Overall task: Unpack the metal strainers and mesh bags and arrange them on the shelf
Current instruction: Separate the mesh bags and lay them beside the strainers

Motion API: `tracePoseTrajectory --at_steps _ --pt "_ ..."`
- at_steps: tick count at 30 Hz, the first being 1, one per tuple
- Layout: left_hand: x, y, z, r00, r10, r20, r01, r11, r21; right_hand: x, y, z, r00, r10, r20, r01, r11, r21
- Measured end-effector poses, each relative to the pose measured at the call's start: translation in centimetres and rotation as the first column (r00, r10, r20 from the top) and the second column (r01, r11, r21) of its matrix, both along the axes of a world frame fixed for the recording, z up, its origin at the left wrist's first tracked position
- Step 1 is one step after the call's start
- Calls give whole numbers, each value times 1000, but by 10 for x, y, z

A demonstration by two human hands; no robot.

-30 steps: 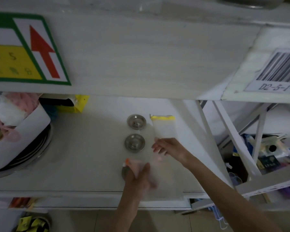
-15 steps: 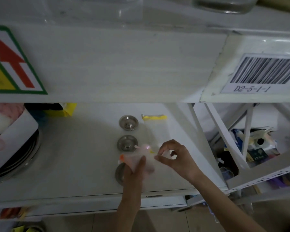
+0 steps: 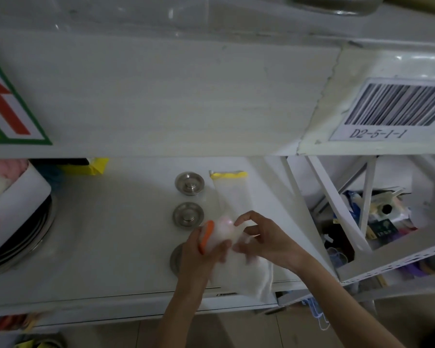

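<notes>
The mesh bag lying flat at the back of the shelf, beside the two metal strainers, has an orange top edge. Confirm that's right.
Not quite. The head view shows the mesh bag lying flat at the back of the shelf, beside the two metal strainers, but its top edge is yellow. The orange edge belongs to the bag held in the left hand and right hand.

Two bare forearms are seen, each ending in a bare hand: the left hand [image 3: 199,249] and the right hand [image 3: 266,243]. No sleeves, gloves, rings, watches or bands are seen on them. A dark patch, perhaps clothing, is glimpsed at the bottom right corner.
</notes>
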State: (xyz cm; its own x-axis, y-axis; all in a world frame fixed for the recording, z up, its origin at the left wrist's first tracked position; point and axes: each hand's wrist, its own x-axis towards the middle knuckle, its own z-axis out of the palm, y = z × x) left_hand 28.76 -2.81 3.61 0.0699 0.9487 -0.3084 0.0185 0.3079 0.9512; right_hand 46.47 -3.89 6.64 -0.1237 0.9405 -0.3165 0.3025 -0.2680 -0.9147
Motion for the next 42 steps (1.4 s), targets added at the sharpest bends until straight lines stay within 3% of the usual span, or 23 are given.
tracePoseTrajectory --at_steps 5,9,13,20,25,28,31,33,35,39,42 --pt "-9 11 0 996 81 32 -82 996 25 2 -12 -2 993 -119 20 118 992 38" --pt "-29 28 -2 971 226 80 -231 971 68 5 -25 -28 924 -381 -40 383 918 103" --pt "-55 37 -5 938 303 166 -324 939 115 -4 -27 -86 852 -518 79 517 855 35" --pt "-70 31 -4 929 299 219 -329 937 117 -22 -24 -115 801 -535 270 528 843 105" --pt "-60 23 -2 937 248 245 -281 953 109 -21 -21 -115 808 -416 417 377 909 177" --pt "-53 19 -1 944 219 247 -248 964 95 -17 -22 -116 761 -358 541 295 934 204" --pt "-47 16 -2 949 183 257 -208 975 73 -12 -23 -109 711 -405 575 330 914 236" --pt "-44 14 -2 949 164 269 -185 981 55 -15 -23 -98 725 -462 510 364 886 286" --pt "-38 11 -1 952 142 269 -162 985 55 -22 -22 -79 793 -523 311 431 844 321" --pt "-22 1 1 977 92 191 -108 992 73 -41 -21 -25 869 -478 -127 491 864 113" --pt "-9 -8 3 982 62 176 -74 995 61 -49 -16 -15 886 -391 -251 402 916 -9"
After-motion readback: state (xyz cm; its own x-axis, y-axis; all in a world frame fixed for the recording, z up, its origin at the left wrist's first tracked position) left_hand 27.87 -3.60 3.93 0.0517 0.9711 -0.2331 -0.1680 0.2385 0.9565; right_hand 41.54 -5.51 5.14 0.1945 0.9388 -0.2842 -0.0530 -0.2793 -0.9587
